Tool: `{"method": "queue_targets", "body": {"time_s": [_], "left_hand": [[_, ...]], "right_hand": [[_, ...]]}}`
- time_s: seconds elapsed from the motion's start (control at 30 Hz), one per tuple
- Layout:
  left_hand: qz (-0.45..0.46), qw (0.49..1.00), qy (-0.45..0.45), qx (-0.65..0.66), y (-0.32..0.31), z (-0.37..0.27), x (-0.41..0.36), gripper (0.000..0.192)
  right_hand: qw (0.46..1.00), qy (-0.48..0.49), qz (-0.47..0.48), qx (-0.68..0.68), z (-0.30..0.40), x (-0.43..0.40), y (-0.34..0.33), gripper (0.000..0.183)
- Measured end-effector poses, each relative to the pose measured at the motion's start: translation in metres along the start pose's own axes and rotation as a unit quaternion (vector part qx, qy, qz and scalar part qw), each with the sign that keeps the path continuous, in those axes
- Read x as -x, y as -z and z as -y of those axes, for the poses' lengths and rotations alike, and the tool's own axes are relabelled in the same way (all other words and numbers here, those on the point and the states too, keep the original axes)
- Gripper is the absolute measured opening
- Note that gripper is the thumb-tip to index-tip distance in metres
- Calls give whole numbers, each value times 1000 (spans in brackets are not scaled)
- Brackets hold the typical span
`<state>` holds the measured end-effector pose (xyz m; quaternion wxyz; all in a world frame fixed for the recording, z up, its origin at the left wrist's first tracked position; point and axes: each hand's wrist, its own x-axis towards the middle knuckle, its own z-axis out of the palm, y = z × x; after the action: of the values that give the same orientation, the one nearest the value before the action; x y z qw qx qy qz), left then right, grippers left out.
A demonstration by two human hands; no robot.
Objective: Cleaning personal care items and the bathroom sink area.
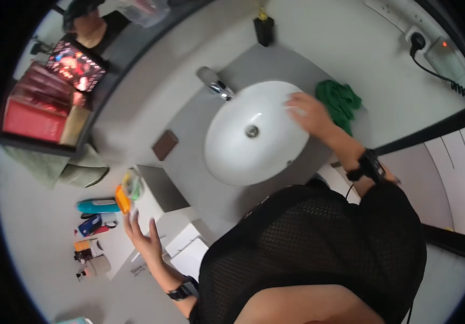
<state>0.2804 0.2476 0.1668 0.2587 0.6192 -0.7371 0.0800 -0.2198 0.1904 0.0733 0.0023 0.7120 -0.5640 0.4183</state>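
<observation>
My left hand [145, 239] is raised with fingers spread and nothing in it. It is nearest to an orange item [123, 199] and a teal bottle [98, 205] on a white cabinet top [121, 243]. Over the right side of a white oval washbasin [232, 162] hovers my right hand [309, 115], slightly blurred, its fingers extended and no object visible in it. Contact with the rim is hard to judge. A crumpled green cloth [337, 103] lies on the grey counter beside that hand. The basin has a metal drain [252, 131], and a chrome faucet [219, 89] stands behind it.
A brown block [165, 145] and a black bottle [264, 31] sit at the counter's edges. Several toiletries, including a pump bottle [97, 266], crowd the cabinet. Upper left, a shelf holds red boxes [34, 119] and a lit screen [76, 65]. A plug [418, 41] with coiled cord is at right.
</observation>
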Motion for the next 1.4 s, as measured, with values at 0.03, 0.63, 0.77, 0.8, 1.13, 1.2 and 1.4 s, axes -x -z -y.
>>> {"method": "queue_targets", "body": {"time_s": [0.03, 0.63, 0.77, 0.8, 1.13, 1.2, 1.4], "left_hand": [[43, 995, 88, 27, -14, 18, 31, 39], [77, 912, 402, -7, -27, -74, 170, 31], [80, 887, 454, -32, -12, -111, 223, 30], [79, 881, 464, -40, -13, -119, 233, 30], [42, 805, 589, -53, 23, -176, 312, 33], [31, 796, 602, -46, 32, -174, 328, 34], [21, 738, 672, -46, 74, -156, 403, 36]], "right_hand": [[987, -158, -24, -6, -20, 30, 26, 19], [986, -15, 167, 3, -63, 97, 6, 55], [894, 192, 359, -187, 36, 79, -42, 52], [835, 264, 415, -249, 56, 73, -56, 51], [702, 456, 478, -266, 181, 62, -168, 51], [797, 373, 421, -219, 189, 66, -192, 54], [865, 325, 342, -170, 194, 71, -224, 52]]}}
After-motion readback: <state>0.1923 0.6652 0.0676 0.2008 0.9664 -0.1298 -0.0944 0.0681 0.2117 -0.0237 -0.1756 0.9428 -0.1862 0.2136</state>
